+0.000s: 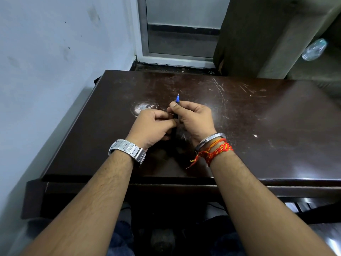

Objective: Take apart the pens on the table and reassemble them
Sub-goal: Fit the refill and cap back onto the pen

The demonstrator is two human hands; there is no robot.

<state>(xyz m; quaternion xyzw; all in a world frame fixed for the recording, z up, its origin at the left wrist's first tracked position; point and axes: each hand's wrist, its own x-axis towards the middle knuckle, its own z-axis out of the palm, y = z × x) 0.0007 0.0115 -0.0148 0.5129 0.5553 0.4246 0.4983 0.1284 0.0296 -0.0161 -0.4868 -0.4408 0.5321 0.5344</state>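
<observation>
up over the middle of the dark brown table [258, 111], both hands meet on one pen [175, 115]. the pen stands nearly upright, its blue tip section with a fine metal point showing above the fingers and its black barrel running down between the two palms. the right hand [193, 117] is curled closed around the upper barrel, thumb pressed against the pen just below the blue part. the left hand [153, 126] is also closed, its fingertips pinching the barrel lower down from the left side. the two hands touch or nearly touch around the pen, and they cover most of its length, so whether the barrel is one piece or already parted cannot be told. the pen's lower end is lost in shadow between the wrists.

a silver metal watch [127, 149] sits on the left wrist. on the right wrist are a steel bangle [210, 140] and red and orange threads [215, 152] with a loose end hanging down.

the table top is scratched and shiny, with a pale worn patch [145, 108] just beyond the left hand, partly hidden by its knuckles. a bluish wall [55, 52] runs along the table's left edge. behind the table stands a metal-framed door panel [180, 34], and to the right of it a rough dark pillar [258, 34]. far right, well apart from the hands, lies a crumpled clear plastic bottle [314, 49]. below the table edge, dark trousers show between the forearms.
</observation>
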